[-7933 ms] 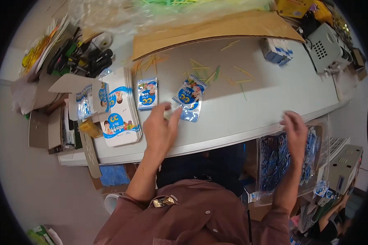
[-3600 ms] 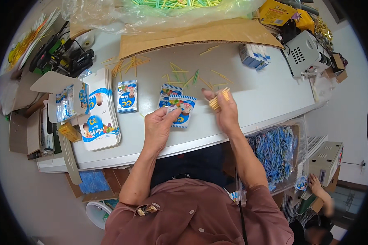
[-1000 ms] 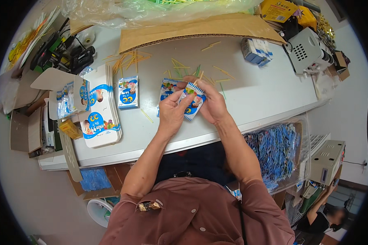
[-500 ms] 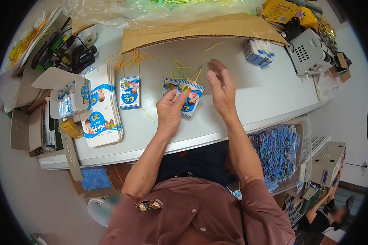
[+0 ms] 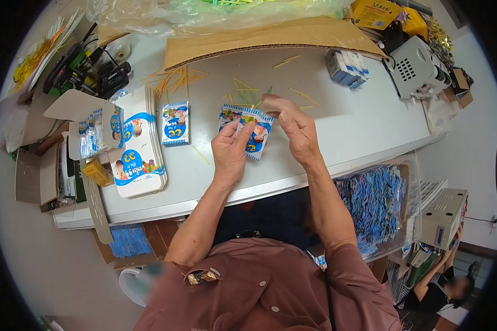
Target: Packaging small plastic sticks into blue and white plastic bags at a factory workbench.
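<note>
White worktable, littered with thin yellow and green sticks; brown cardboard sheet along the far edge. Clear plastic bag beyond, contents blurred. Left hand pinches a blue-and-white sachet just above the table centre; right hand loosely curled at its top edge, grip hard to make out. Second sachet lies flat to the left. Stack of printed cards beside it. Bin of blue packets under the table, partly hidden.
</note>
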The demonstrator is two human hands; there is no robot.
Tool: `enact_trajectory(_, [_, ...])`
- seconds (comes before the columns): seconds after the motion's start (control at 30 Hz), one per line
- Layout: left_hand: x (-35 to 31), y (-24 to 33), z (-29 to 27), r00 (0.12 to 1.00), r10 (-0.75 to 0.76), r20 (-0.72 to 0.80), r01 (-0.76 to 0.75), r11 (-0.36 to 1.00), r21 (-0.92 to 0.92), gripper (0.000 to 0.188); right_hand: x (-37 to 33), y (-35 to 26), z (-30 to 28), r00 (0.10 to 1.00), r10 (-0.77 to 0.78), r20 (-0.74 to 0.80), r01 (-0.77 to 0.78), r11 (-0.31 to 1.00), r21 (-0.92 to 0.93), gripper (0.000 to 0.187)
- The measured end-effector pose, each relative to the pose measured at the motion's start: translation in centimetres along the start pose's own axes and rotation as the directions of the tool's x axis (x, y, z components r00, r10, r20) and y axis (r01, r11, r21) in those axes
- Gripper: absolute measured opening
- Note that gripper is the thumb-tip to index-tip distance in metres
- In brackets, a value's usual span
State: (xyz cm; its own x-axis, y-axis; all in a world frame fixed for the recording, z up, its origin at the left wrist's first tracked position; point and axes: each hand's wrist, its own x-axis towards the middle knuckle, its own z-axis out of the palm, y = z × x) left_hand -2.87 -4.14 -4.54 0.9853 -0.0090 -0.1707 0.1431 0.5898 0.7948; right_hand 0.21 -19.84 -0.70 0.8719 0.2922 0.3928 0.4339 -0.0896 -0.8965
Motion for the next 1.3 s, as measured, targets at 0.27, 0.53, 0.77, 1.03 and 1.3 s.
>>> enact_trajectory(0.27, [-0.2,0.5,0.3,0.994,0.065,0.092,-0.059,0.996,-0.062,0.031,-1.7,0.4,0.8,0.939,0.332,-0.090,-0.297,0.914,0.278,0.023])
enact_trajectory(0.53, [0.4,-0.9,-0.8,0.910,0.328,0.252,-0.393,0.494,0.776,0.038,-4.4,3.8,-0.8,0.941,0.328,-0.081,-0.316,0.939,0.133,0.023])
enact_trajectory(0.77, [0.6,-1.4,-1.1,0.881,0.335,0.333,-0.464,0.480,0.744,0.032,-4.2,3.2,-1.5,0.948,0.317,0.017,-0.318,0.948,0.031,0.025])
enact_trajectory(1.03, [0.3,-1.9,-1.8,0.803,0.348,0.484,-0.582,0.284,0.762,0.026,-5.2,3.2,-1.3,0.952,0.305,-0.005,-0.305,0.952,0.024,0.024])
enact_trajectory(1.3, [0.2,4.4,-1.2,0.791,0.563,0.242,-0.332,0.063,0.941,0.040,-3.6,1.4,-11.0,0.854,0.473,-0.218,-0.483,0.876,0.008,0.024])
